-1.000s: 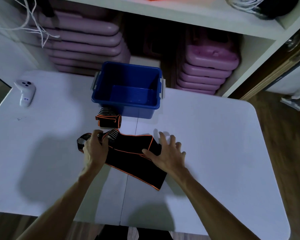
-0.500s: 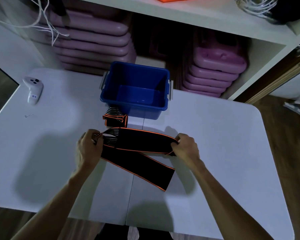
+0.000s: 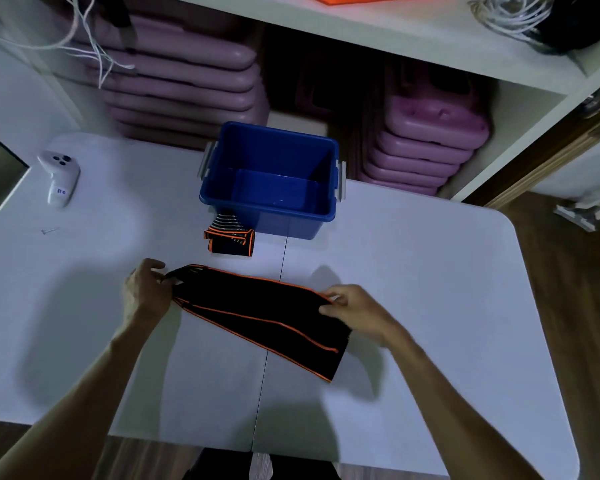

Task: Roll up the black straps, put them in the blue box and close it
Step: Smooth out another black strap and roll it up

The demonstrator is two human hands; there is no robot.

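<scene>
A black strap with orange edging (image 3: 257,310) lies stretched across the middle of the white table (image 3: 430,289), folded over on itself. My left hand (image 3: 146,292) pinches its left end and my right hand (image 3: 357,310) pinches the fold at its right end. A second black strap (image 3: 230,237), rolled up, sits against the front left corner of the open blue box (image 3: 274,206). The box stands at the table's far edge with nothing visible inside. No lid is in view.
A white handheld controller (image 3: 60,178) lies at the table's far left, with a small screw (image 3: 49,231) in front of it. Stacks of pink cases (image 3: 426,147) fill the shelf behind the box. White cords (image 3: 94,46) hang at the top left.
My right hand lifted off the flat strap, took hold of its fold and pulled it out to the right. The strap is now stretched between both hands.
</scene>
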